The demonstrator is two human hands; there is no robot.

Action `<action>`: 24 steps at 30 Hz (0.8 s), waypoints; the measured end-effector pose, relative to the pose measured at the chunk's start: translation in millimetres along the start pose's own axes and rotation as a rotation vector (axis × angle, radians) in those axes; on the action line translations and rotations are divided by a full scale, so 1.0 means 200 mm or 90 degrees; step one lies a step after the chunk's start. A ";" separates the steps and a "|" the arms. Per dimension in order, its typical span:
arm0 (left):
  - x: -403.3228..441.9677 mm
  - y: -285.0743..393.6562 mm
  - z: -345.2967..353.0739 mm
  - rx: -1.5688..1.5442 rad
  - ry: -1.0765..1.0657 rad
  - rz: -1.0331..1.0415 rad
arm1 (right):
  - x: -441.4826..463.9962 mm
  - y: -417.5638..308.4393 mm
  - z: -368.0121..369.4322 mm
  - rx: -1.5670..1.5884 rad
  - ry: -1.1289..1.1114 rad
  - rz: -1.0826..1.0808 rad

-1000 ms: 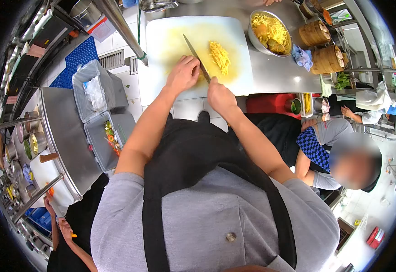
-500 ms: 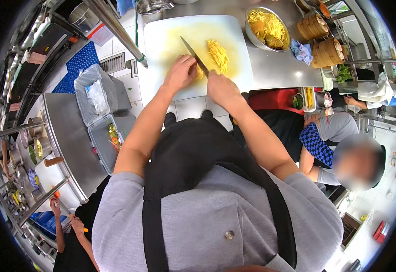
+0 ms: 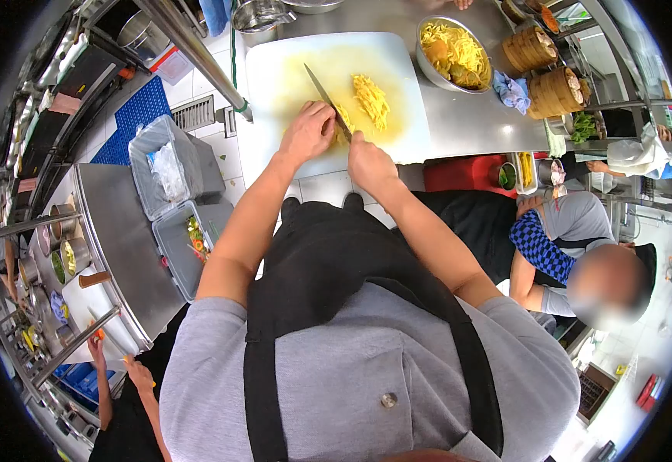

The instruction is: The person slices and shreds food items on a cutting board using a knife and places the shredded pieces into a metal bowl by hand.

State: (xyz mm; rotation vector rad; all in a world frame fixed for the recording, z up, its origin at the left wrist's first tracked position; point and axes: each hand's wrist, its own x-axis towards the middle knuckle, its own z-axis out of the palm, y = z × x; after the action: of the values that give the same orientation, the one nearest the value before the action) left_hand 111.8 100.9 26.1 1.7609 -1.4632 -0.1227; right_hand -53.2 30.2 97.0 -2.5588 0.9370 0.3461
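The right hand (image 3: 370,163) holds the knife (image 3: 326,98); the left hand (image 3: 309,130) curls beside it (holding what, I cannot tell). Yellow shreds (image 3: 371,102) lie on the board (image 3: 278,65) at the knife's three o'clock.

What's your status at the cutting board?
Right hand gripping kitchen knife; left hand curled beside the blade. Pile of yellow strips on white cutting board, right of knife. Steel bowl beside board, clear of blade.

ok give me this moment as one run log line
right hand: holds knife | left hand: beside knife | board: yellow strips piled | bowl: beside board, yellow strips inside
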 end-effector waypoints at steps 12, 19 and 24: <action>-0.02 -0.02 -0.01 -0.027 0.011 0.048 | 0.03 -0.04 -0.06 -0.002 0.014 -0.016; 0.00 -0.04 -0.01 -0.013 -0.017 0.030 | -0.04 0.00 0.05 0.017 0.012 0.011; 0.00 -0.02 -0.02 -0.025 -0.007 0.045 | -0.02 -0.06 -0.13 -0.029 0.007 -0.012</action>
State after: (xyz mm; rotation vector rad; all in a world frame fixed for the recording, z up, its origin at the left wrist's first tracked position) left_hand 117.7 102.8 26.5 1.6780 -1.5196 -0.1232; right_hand -46.3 29.3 124.0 -2.6116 0.9173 0.3528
